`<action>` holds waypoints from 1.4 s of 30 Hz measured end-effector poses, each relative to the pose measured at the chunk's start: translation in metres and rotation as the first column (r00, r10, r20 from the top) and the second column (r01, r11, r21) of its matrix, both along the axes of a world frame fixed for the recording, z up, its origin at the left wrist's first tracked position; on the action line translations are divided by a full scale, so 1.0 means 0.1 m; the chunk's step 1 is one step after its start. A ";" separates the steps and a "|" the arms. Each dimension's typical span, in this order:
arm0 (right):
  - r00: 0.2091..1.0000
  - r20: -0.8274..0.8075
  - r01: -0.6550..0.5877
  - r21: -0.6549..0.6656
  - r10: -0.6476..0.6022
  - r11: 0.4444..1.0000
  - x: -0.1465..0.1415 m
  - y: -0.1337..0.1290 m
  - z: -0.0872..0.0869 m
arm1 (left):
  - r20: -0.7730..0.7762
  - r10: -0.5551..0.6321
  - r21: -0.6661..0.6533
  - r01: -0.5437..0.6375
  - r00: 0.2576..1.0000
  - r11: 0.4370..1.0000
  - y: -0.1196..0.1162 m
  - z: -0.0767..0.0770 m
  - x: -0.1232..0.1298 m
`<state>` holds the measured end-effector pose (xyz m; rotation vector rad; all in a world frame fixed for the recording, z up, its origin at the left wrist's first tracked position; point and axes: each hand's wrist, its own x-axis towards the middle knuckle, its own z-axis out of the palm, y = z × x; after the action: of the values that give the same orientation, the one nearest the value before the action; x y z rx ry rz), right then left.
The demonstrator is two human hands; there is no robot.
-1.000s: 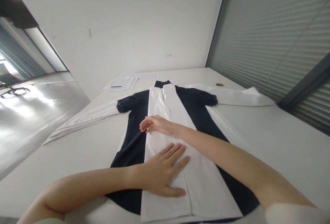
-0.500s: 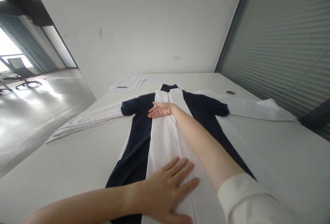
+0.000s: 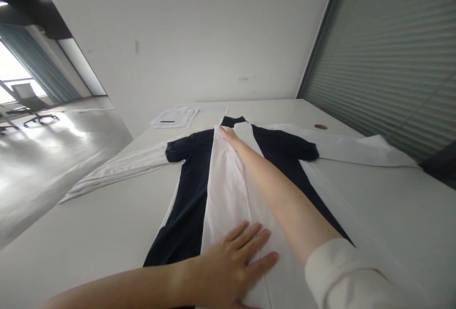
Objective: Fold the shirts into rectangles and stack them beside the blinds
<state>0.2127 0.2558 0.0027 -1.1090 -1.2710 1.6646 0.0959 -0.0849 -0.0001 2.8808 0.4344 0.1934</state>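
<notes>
A garment lies spread on the table, with navy short-sleeved parts (image 3: 190, 190) on both sides and white front panels (image 3: 226, 181) down its middle. Long white sleeves (image 3: 131, 164) stretch out to the left and right from beneath the navy ones. At the top sits a navy collar (image 3: 233, 121). My right hand (image 3: 230, 136) grips the upper edge of the left white panel just below the collar; its thumb shows and the other fingers are mostly hidden. Nearer to me, my left hand (image 3: 237, 261) rests flat on the lower white panel, fingers spread.
Several paper sheets (image 3: 174, 116) lie on the white table (image 3: 117, 233) toward the back left. A round cable hole (image 3: 320, 126) is at the back right. A white wall (image 3: 213, 38) rises behind, blinds (image 3: 392, 52) stand on the right, and an office chair (image 3: 30, 102) is on the floor at left.
My right hand has turned from palm up with fingers spread and moved up toward the collar, now closing on the white panel's edge. My left hand has stayed nearly in place.
</notes>
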 end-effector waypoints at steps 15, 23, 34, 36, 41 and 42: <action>0.976 0.137 -0.143 -0.191 0.171 0.971 0.68 -0.34 0.28 | 0.037 0.011 -0.026 -0.010 0.999 1.000 -0.02 -0.04 0.03; 0.993 0.118 0.008 -0.036 -0.003 0.999 0.78 -0.52 0.28 | 0.041 0.011 -0.015 -0.010 0.999 1.000 -0.02 -0.05 0.03; 0.859 0.506 -0.157 0.416 -0.085 0.896 0.69 -1.18 0.25 | 0.021 -0.010 -0.010 0.010 1.000 1.000 -0.01 -0.05 0.02; 0.852 0.517 -0.231 0.518 -0.087 0.823 0.69 -1.36 0.23 | 0.015 -0.013 -0.013 0.013 1.000 1.000 -0.01 -0.04 0.02; 0.671 0.742 -0.642 0.581 0.000 0.500 0.79 -2.09 0.10 | 0.028 -0.105 -0.006 0.106 0.994 0.994 -0.17 0.02 0.02; 0.613 0.790 -0.695 0.543 -0.007 0.471 0.81 -2.26 0.08 | 0.031 -0.138 -0.004 0.138 0.990 0.990 -0.21 0.04 0.02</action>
<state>0.2942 0.0300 0.0103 -0.8443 -2.6424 0.5452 0.0981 -0.1062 0.0041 2.8842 0.2282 0.2120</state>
